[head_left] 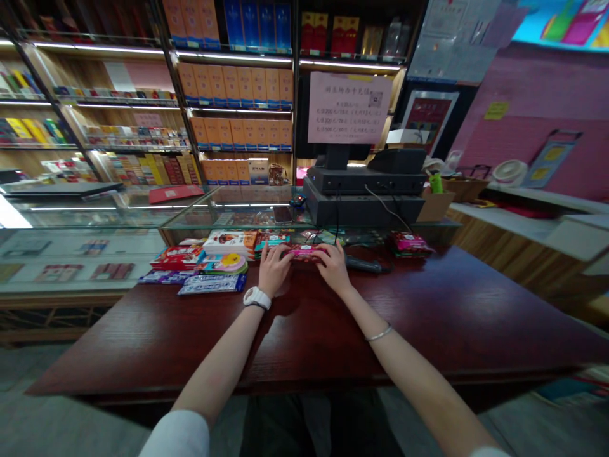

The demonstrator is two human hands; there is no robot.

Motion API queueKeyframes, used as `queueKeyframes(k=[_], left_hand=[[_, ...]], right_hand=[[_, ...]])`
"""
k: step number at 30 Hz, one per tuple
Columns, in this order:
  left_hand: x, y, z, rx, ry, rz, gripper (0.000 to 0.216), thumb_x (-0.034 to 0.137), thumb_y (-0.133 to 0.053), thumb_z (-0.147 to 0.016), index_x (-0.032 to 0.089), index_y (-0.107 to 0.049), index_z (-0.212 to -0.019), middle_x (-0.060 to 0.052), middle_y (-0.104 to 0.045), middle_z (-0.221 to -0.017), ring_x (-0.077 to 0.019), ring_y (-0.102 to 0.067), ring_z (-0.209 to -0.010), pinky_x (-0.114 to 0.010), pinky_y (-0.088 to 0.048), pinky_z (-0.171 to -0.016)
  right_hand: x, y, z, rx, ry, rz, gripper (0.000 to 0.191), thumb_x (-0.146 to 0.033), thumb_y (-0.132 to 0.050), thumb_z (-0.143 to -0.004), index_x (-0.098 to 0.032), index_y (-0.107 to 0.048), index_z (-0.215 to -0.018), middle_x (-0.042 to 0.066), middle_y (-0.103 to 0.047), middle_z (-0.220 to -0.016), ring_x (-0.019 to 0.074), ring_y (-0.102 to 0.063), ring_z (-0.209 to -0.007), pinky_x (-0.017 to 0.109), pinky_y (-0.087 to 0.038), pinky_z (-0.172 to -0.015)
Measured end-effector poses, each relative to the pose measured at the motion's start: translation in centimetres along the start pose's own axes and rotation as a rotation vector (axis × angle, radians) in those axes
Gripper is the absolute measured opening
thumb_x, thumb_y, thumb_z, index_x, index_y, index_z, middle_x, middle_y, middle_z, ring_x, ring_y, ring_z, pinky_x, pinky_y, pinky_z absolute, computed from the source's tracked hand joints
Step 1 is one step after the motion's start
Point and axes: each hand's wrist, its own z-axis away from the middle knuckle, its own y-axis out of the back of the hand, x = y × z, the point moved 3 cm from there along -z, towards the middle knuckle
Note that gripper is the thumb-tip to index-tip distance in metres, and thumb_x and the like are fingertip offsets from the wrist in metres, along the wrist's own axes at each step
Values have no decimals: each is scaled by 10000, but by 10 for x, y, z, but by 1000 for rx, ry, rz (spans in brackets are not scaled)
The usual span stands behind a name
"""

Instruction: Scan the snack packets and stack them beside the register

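Observation:
A small pink snack packet (pixel 305 251) lies at the back of the dark red wooden counter, spanned by both hands. My left hand (pixel 275 269) grips its left end with fingers bent over it; a white watch is on that wrist. At the other end, my right hand (pixel 333 268) closes on the packet with thumb and fingers. Green packets (pixel 272 240) sit just behind my left hand. Left of them are a white-and-orange package (pixel 231 242), red packets (pixel 177 258), a round-ended package with a yellow figure (pixel 229 263) and a blue-and-white packet (pixel 212 284).
A dark handheld scanner (pixel 365 264) lies right of my right hand. Further right is a stack of pink packets (pixel 408 244). Behind stand a glass display case (pixel 190 219), a phone (pixel 283 214) and a cash register (pixel 366 181) with cables hanging down. Stocked shelves line the back wall.

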Motion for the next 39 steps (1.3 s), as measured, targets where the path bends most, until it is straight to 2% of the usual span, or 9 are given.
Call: queueKeyframes(k=[4,11,14,18,22,29,32,35,39], left_hand=[[0,0,0,37,-16,-58,259,171,-519,-913,273,-710,-1057,-57,-657,-1134,-219,-596,-1111,-535,-253,-1210],[3,0,-1,21,84,-119,227,251,-576,-899,284,-702,-1084,-83,-618,-1179,-259,-571,-1154,-536,-289,-1178],[2,-4,0,-31,160,-78,293,291,-567,-910,281,-658,-1188,-89,-643,-1171,-263,-592,-1124,-551,-306,-1152],[2,-13,0,-140,138,54,397,290,-494,-956,252,-551,-1347,-60,-708,-1063,-210,-643,-1019,-445,-402,-1094],[2,-15,1,-117,135,40,357,311,-539,-936,253,-618,-1279,-80,-698,-1139,-238,-629,-1071,-429,-447,-1047],[4,-17,3,-96,143,97,352,243,-602,-889,211,-648,-1237,-101,-688,-1217,-252,-608,-1167,-448,-453,-1067],[6,-18,3,-58,139,150,321,236,-617,-882,204,-662,-1198,-99,-693,-1222,-253,-575,-1237,-471,-433,-1098],[5,-18,3,-2,138,182,276,254,-631,-876,222,-678,-1147,-91,-679,-1257,-270,-543,-1281,-501,-440,-1087],[4,-15,3,56,134,171,217,260,-638,-874,241,-697,-1082,-79,-660,-1297,-286,-530,-1295,-538,-420,-1096]], right_hand=[[-3,2,3,-4,-75,215,442,-162,-597,-824,-315,-654,-1235,75,-601,-1180,284,-507,-1157,630,-149,-1179],[-3,-1,8,-25,-162,307,454,-129,-587,-850,-335,-648,-1251,86,-616,-1123,306,-510,-1102,736,-171,-1101],[0,0,8,3,-175,304,490,-122,-584,-849,-357,-627,-1277,89,-598,-1168,308,-506,-1115,745,-195,-1084],[4,3,8,4,-207,305,503,-138,-597,-854,-366,-610,-1302,89,-597,-1116,296,-528,-1070,741,-195,-1088],[4,1,9,-25,-179,283,488,-136,-567,-865,-355,-615,-1299,84,-628,-1075,298,-536,-1092,730,-137,-1119],[4,-8,12,-8,-149,212,440,-123,-485,-897,-257,-621,-1293,105,-668,-1189,280,-529,-1241,661,-167,-1156],[2,-10,12,22,-121,176,356,-242,-532,-924,-245,-641,-1263,121,-655,-1237,282,-537,-1252,650,-168,-1161],[1,-12,12,24,-82,165,376,-381,-604,-908,-257,-644,-1260,134,-625,-1299,298,-514,-1287,654,-169,-1158],[-1,-12,13,24,-73,171,360,-375,-619,-908,-293,-649,-1258,111,-624,-1319,294,-495,-1309,657,-155,-1160]])
